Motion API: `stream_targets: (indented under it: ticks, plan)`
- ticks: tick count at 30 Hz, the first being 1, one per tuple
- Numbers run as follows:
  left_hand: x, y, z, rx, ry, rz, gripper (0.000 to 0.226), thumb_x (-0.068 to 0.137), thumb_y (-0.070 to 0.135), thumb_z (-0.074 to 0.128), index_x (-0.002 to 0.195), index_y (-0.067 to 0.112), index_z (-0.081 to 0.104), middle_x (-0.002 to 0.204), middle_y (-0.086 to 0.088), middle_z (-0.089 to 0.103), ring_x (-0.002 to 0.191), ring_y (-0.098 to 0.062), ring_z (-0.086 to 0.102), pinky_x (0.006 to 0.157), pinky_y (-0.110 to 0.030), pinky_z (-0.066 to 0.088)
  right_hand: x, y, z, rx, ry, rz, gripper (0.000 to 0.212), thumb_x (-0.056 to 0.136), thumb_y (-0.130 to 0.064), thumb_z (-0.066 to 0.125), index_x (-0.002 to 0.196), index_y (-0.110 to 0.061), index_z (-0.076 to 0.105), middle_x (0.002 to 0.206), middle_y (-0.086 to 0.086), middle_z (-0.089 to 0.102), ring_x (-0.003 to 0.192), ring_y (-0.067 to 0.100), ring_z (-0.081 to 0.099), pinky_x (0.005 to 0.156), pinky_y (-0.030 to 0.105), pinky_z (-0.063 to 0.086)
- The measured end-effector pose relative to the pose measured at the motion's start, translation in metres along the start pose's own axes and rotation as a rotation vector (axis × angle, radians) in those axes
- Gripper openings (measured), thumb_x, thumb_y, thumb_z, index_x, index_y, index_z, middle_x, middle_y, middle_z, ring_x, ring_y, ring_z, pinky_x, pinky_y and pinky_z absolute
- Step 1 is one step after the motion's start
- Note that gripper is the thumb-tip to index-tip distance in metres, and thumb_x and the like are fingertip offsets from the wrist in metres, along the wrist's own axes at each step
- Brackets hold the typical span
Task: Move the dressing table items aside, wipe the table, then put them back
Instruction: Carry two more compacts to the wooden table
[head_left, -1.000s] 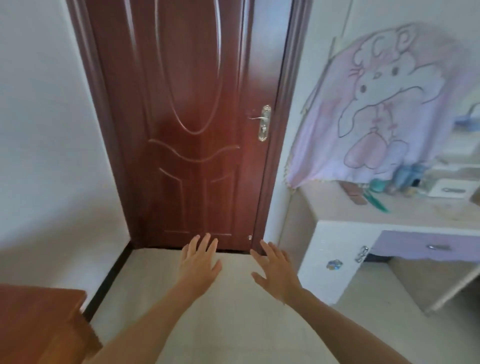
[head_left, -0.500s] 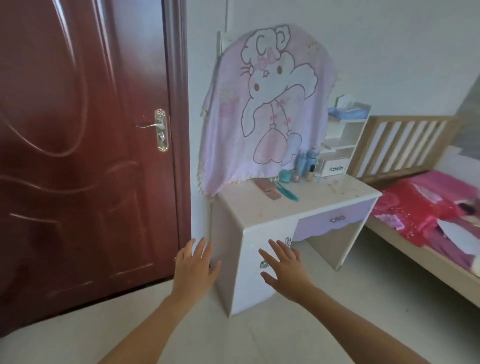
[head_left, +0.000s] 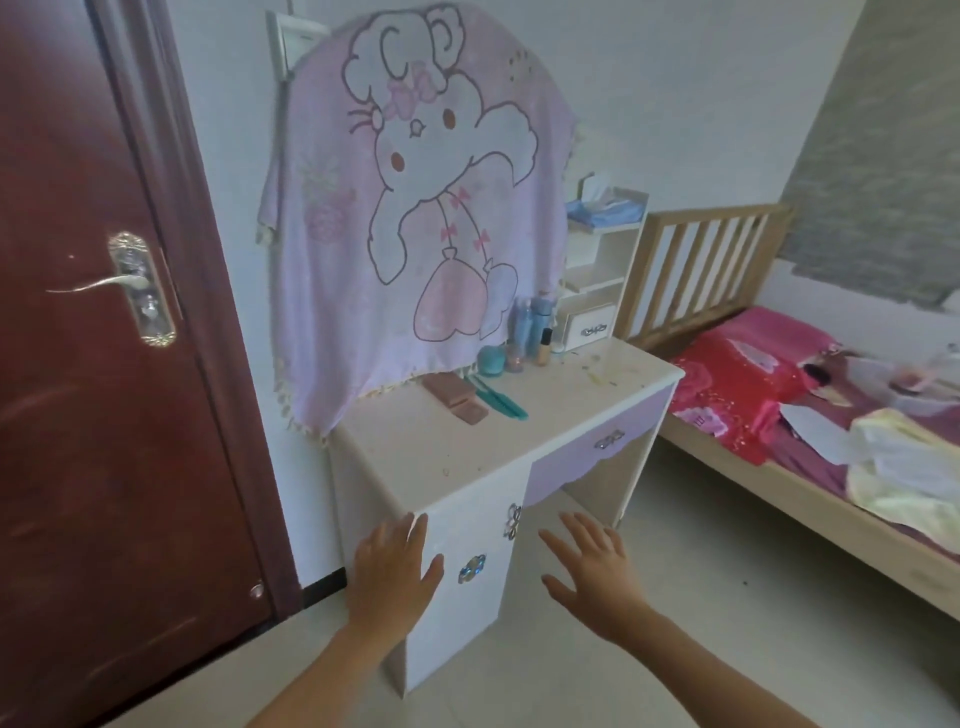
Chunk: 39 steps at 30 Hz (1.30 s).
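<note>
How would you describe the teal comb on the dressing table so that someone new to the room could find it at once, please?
Find the white dressing table beside the dark red door, with a pink cartoon cloth hanging over its back. Just below the cloth's hem, the teal comb lies flat beside a brown rectangular case. It is long, thin and teal, unlike the upright bottles behind it.

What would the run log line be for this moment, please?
phase: approach | left hand: open, empty | right hand: open, empty | dressing table: unwiped, items in place | teal comb: untouched
</note>
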<state>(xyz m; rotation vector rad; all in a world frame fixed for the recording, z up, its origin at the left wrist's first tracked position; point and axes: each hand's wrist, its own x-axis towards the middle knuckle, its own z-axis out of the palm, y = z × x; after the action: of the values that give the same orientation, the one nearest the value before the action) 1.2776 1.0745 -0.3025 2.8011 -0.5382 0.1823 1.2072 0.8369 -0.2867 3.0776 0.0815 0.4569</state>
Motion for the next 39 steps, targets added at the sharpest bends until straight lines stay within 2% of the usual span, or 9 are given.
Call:
stream_targets:
  ticks: [8, 11, 19, 22, 24, 30, 33, 36, 39]
  plan:
    - [0.114, 0.048, 0.049, 0.043, -0.064, -0.049, 0.043, 0.069, 0.039, 0.051, 0.098, 0.011, 0.065, 0.09, -0.004, 0.072, 0.078, -0.031, 0.07, 0.055, -0.042, 0.055, 0.075, 0.109, 0.04, 0.026, -0.144, 0.079, 0.047, 0.068, -0.055, 0.034, 0.1, -0.033, 0.061, 0.098, 0.0, 0.071, 0.087, 0.018, 0.07, 0.064, 0.035, 0.057]
    - [0.14, 0.06, 0.064, 0.072, -0.086, -0.089, 0.043, 0.07, 0.038, 0.046, 0.099, 0.012, 0.062, 0.088, -0.003, 0.072, 0.076, -0.029, 0.07, 0.052, -0.039, 0.055, 0.1, 0.139, 0.053, 0.023, -0.179, 0.053, 0.047, 0.067, -0.055, 0.033, 0.102, -0.035, 0.055, 0.097, -0.002, 0.072, 0.086, 0.016, 0.07, 0.063, 0.032, 0.057]
    - [0.195, 0.05, 0.111, 0.078, -0.081, -0.245, 0.058, 0.042, 0.024, 0.091, 0.094, 0.007, 0.071, 0.091, -0.008, 0.072, 0.079, -0.032, 0.07, 0.056, -0.042, 0.056, 0.173, 0.169, 0.092, -0.01, -0.333, 0.003, 0.045, 0.062, -0.057, 0.043, 0.086, -0.034, 0.073, 0.09, -0.004, 0.073, 0.081, 0.014, 0.071, 0.058, 0.028, 0.056]
    - [0.233, 0.037, 0.117, -0.025, -0.097, -0.317, 0.052, 0.079, 0.025, 0.068, 0.126, 0.007, 0.055, 0.128, -0.011, 0.057, 0.119, -0.035, 0.052, 0.093, -0.047, 0.045, 0.208, 0.174, 0.114, 0.006, -0.431, -0.035, 0.045, 0.064, -0.056, 0.042, 0.086, -0.032, 0.073, 0.091, -0.002, 0.073, 0.081, 0.015, 0.071, 0.058, 0.029, 0.056]
    - [0.253, 0.032, 0.117, -0.044, -0.055, -0.338, 0.052, 0.091, 0.028, 0.051, 0.138, 0.01, 0.04, 0.143, -0.008, 0.043, 0.133, -0.03, 0.035, 0.105, -0.042, 0.033, 0.224, 0.174, 0.123, 0.009, -0.437, -0.041, 0.048, 0.067, -0.055, 0.036, 0.086, -0.032, 0.073, 0.092, -0.003, 0.073, 0.082, 0.014, 0.071, 0.059, 0.029, 0.057]
    - [0.319, -0.007, 0.134, -0.089, -0.045, -0.357, 0.048, 0.079, 0.018, 0.067, 0.123, 0.002, 0.057, 0.124, -0.018, 0.059, 0.116, -0.041, 0.052, 0.09, -0.049, 0.045, 0.302, 0.157, 0.146, 0.049, -0.477, -0.099, 0.041, 0.057, -0.055, 0.052, 0.086, -0.032, 0.071, 0.091, -0.003, 0.072, 0.082, 0.014, 0.07, 0.06, 0.027, 0.057]
    - [0.341, -0.014, 0.134, -0.074, -0.091, -0.399, 0.053, 0.092, 0.028, 0.05, 0.139, 0.01, 0.039, 0.143, -0.01, 0.041, 0.133, -0.031, 0.035, 0.104, -0.04, 0.035, 0.327, 0.144, 0.169, 0.076, -0.46, -0.146, 0.042, 0.055, -0.055, 0.056, 0.088, -0.032, 0.068, 0.089, -0.004, 0.071, 0.082, 0.013, 0.07, 0.059, 0.026, 0.057]
    - [0.35, -0.018, 0.141, -0.036, -0.104, -0.41, 0.049, 0.093, 0.028, 0.043, 0.139, 0.01, 0.039, 0.144, -0.011, 0.04, 0.133, -0.03, 0.036, 0.104, -0.04, 0.036, 0.354, 0.135, 0.172, 0.135, -0.479, -0.184, 0.044, 0.071, -0.049, 0.054, 0.107, -0.025, 0.064, 0.112, 0.006, 0.065, 0.105, 0.024, 0.063, 0.078, 0.038, 0.055]
    - [0.36, -0.021, 0.156, -0.076, -0.131, -0.368, 0.054, 0.071, 0.03, 0.045, 0.115, 0.004, 0.063, 0.119, -0.019, 0.061, 0.107, -0.039, 0.06, 0.08, -0.047, 0.051, 0.386, 0.135, 0.181, 0.198, -0.503, -0.238, 0.05, 0.093, -0.041, 0.044, 0.138, -0.022, 0.036, 0.148, 0.005, 0.031, 0.138, 0.022, 0.025, 0.109, 0.039, 0.028]
